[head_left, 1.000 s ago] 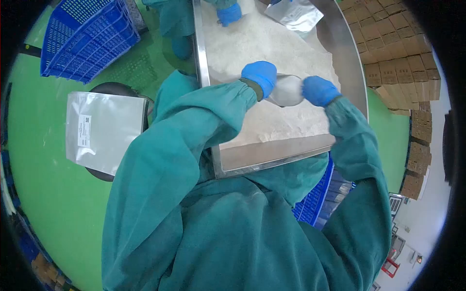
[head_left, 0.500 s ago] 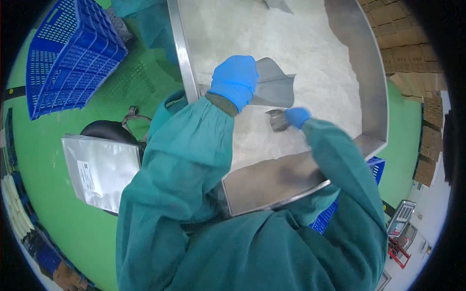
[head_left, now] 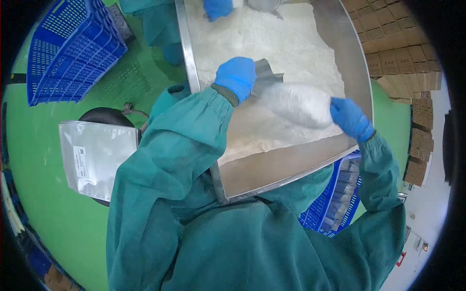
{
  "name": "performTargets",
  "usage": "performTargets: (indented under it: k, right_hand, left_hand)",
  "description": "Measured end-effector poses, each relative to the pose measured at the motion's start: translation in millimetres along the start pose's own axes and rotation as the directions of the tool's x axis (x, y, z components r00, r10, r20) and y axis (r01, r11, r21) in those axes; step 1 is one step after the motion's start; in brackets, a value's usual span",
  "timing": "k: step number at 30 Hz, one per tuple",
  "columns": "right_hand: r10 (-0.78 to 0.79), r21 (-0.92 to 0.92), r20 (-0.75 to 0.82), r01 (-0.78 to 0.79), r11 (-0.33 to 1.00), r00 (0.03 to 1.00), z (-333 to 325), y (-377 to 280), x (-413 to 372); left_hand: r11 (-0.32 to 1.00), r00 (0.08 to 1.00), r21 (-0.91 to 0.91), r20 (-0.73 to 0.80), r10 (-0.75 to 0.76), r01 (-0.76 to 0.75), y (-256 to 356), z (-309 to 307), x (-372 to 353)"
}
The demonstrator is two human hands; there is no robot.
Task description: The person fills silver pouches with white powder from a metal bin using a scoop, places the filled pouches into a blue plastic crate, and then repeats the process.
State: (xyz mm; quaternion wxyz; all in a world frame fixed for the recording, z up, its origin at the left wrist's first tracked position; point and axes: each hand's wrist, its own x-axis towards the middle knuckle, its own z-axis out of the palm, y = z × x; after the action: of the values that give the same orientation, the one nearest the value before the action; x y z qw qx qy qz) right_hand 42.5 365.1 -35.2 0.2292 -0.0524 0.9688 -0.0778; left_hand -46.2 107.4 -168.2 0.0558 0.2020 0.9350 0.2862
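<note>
In my gloved left hand (head_left: pixel 236 78) is a grey foil pouch (head_left: pixel 267 76), held by one end over a metal bin (head_left: pixel 188 54). White powder (head_left: pixel 272 43) covers much of the bin's floor. My right hand (head_left: pixel 352 119) is closed on the handle end of a scoop (head_left: pixel 302 104) heaped with the powder and blurred by motion. The scoop's far end reaches the pouch and overlaps its lower side in this view.
Another person's gloved hand (head_left: pixel 217 7) is over the bin's far end. Silver pouches (head_left: pixel 99 155) lie on a black stool at left. A blue crate (head_left: pixel 77 53) stands on the green floor; another crate (head_left: pixel 315 213) holds filled pouches. Cartons (head_left: pixel 412 58) are stacked at right.
My right hand has moved right and lifted the scoop, now full of powder, beside the pouch. The left hand stays close to its place. Another person's hand has come into view at top.
</note>
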Motion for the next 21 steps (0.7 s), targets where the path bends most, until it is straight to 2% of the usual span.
performTargets:
  k: [1,2,4,5,7,9,11,12,13,14,16,17,18,20,21]
  right_hand:
    - [0.034,-0.006,-0.012,-0.034,0.999,0.999,-11,-2,4]
    - [0.033,-0.009,-0.024,-0.033,0.999,0.999,-13,-9,12]
    - [-0.111,-0.227,-0.073,0.092,0.97,0.991,-3,-32,37]
    - [-0.188,-0.265,-0.117,0.152,0.952,0.975,16,-34,52]
    - [0.058,-0.458,0.096,-0.008,0.889,0.994,19,-59,71]
    - [-0.019,-0.512,0.022,0.028,0.858,1.0,1,-33,51]
    - [-0.081,-0.647,0.026,0.079,0.759,0.996,-31,-7,20]
    - [-0.076,-0.64,0.041,0.084,0.764,0.996,-28,6,24]
    - [0.07,-0.59,0.007,-0.052,0.805,0.998,-18,21,32]
    - [0.224,-0.532,-0.015,-0.197,0.823,0.975,-3,40,40]
    - [0.15,-0.426,0.065,-0.108,0.898,0.987,105,120,99]
    - [0.101,-0.389,0.214,-0.01,0.921,0.972,161,135,123]
    - [0.111,-0.266,0.139,-0.071,0.961,0.984,227,135,141]
    - [-0.016,-0.14,0.334,0.067,0.988,0.942,306,76,156]
    - [-0.031,-0.092,0.412,0.076,0.993,0.911,328,44,159]
  left_hand:
    - [1.0,0.998,-0.002,0.056,-0.007,0.007,5,0,-6]
    - [1.0,0.999,0.002,0.046,-0.001,0.001,9,0,-10]
    - [0.999,0.999,-0.042,0.04,-0.02,0.021,14,-1,-15]
    - [0.999,0.999,-0.037,0.03,-0.021,0.022,16,-1,-14]
    - [1.0,0.995,-0.008,0.102,-0.014,0.015,14,0,-5]
    - [1.0,0.996,-0.021,0.087,-0.007,0.009,5,-1,0]
    - [0.999,0.996,-0.041,0.085,0.0,0.003,-4,-1,6]
    - [0.999,0.999,-0.036,0.034,0.035,-0.034,-8,0,7]
    - [0.997,0.997,-0.029,-0.014,0.077,-0.077,-11,1,8]
    - [0.996,0.996,-0.034,0.012,0.083,-0.082,-10,2,8]
    - [1.0,0.999,-0.011,0.038,-0.006,0.006,-7,-2,9]
    - [1.0,0.998,-0.006,0.055,-0.006,0.006,-6,-3,7]
    - [1.0,0.999,0.018,0.038,-0.009,0.009,-6,-6,8]
    - [0.998,0.999,0.049,0.037,-0.033,0.031,-6,-10,10]
    - [0.996,0.996,0.068,0.053,-0.066,0.063,-3,-13,11]
